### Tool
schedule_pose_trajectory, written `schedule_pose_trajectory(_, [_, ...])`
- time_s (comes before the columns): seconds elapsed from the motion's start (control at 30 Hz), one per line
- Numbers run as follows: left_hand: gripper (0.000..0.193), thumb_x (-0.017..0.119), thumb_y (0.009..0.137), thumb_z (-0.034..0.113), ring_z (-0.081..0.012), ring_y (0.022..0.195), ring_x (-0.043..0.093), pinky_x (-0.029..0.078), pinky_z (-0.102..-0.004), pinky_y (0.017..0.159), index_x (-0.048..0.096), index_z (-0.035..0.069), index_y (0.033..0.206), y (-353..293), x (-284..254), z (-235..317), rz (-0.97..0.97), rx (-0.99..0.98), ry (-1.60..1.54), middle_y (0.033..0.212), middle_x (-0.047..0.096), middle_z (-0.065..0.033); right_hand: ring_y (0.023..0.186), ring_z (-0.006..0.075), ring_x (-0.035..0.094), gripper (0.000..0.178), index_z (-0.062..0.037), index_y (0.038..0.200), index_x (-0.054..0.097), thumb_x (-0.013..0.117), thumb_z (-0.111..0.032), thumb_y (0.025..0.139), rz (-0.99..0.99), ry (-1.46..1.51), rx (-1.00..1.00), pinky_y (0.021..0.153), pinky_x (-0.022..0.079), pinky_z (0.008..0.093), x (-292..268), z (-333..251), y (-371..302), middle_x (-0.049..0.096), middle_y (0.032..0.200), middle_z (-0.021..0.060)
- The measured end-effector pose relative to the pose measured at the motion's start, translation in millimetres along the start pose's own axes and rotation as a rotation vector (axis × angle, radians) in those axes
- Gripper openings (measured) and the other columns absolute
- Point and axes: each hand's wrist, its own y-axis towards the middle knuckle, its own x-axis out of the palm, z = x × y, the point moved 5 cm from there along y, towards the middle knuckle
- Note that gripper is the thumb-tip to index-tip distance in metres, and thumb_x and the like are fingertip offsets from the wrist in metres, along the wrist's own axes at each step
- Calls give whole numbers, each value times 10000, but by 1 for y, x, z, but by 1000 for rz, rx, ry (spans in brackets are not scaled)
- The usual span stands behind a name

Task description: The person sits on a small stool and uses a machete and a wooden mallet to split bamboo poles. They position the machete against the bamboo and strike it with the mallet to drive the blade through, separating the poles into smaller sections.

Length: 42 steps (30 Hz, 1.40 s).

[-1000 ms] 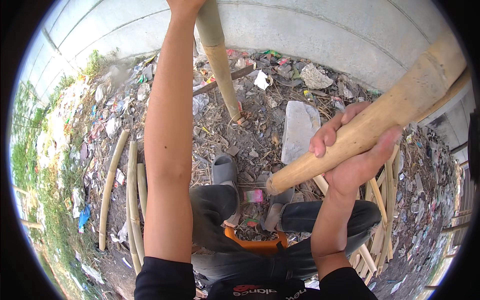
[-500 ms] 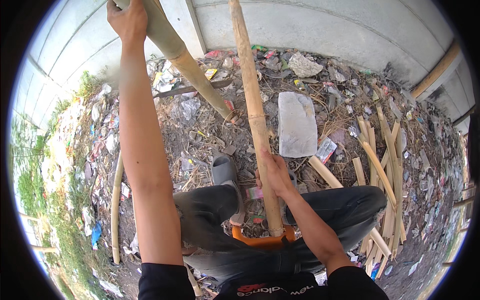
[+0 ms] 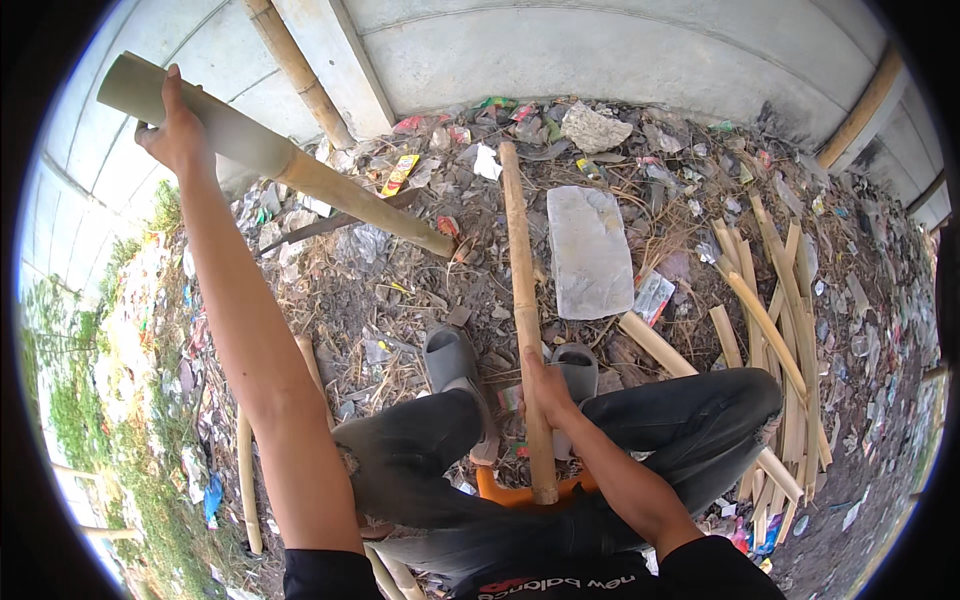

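Left hand gripping thick bamboo pole, now lower at upper left, right hand fingers still wrapped round thin bamboo stick, now tilted further forward

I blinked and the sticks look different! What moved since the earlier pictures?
The right hand let the thick pole end go and now grips a thinner bamboo pole, laid flat between the knees toward the wall. The left hand swung its thick bamboo pole leftward; its far tip kept resting on the littered ground. The grey slab and both sandalled feet stayed put.
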Motion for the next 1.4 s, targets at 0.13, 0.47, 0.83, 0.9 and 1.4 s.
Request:
schedule_pose_trajectory(0.13, [675, 725, 889, 284, -367, 1074, 672, 567, -481, 952, 433, -73, 1382, 35, -57, -14, -238, -57, -206, 1174, 652, -241, 501, 210, 592, 487, -66, 872, 514, 665, -522, 949, 89, 397, -8, 458, 505, 377, -25, -62, -1, 545, 658, 78])
schedule_pose_trajectory(0.47, [856, 593, 802, 433, -447, 1300, 535, 393, -525, 1155, 400, -33, 1494, 55, -65, -34, -688, -238, -847, 1363, 573, -264, 498, 226, 578, 182, 10, 959, 534, 629, -141, 926, 169, 341, -676, 491, 499, 364, -45, -157, -67, 552, 662, 110])
schedule_pose_trajectory(0.83, [820, 885, 814, 319, -275, 1119, 644, 551, -368, 935, 420, -124, 1324, -44, 71, 40, 15, 152, 111, 1217, 628, -213, 531, 158, 590, 326, 10, 968, 566, 645, -305, 1007, 149, 156, -882, 499, 472, 305, -15, -211, -125, 591, 673, 82])
schedule_pose_trajectory(0.9, [756, 852, 831, 325, -285, 1086, 660, 559, -381, 920, 460, -121, 1300, -57, 77, 51, 57, 240, 214, 1183, 648, -213, 544, 137, 591, 314, 13, 974, 571, 659, -287, 1003, 208, 159, -984, 498, 468, 287, -6, -240, -145, 598, 678, 73])
schedule_pose_trajectory(1.4, [649, 774, 893, 316, -390, 1053, 668, 513, -450, 924, 452, -60, 1313, -44, 47, 46, 185, 375, 351, 1134, 661, -288, 508, 152, 611, 414, 8, 1014, 623, 684, -399, 974, -70, -201, -43, 477, 498, 326, 28, -24, -30, 619, 669, 48])
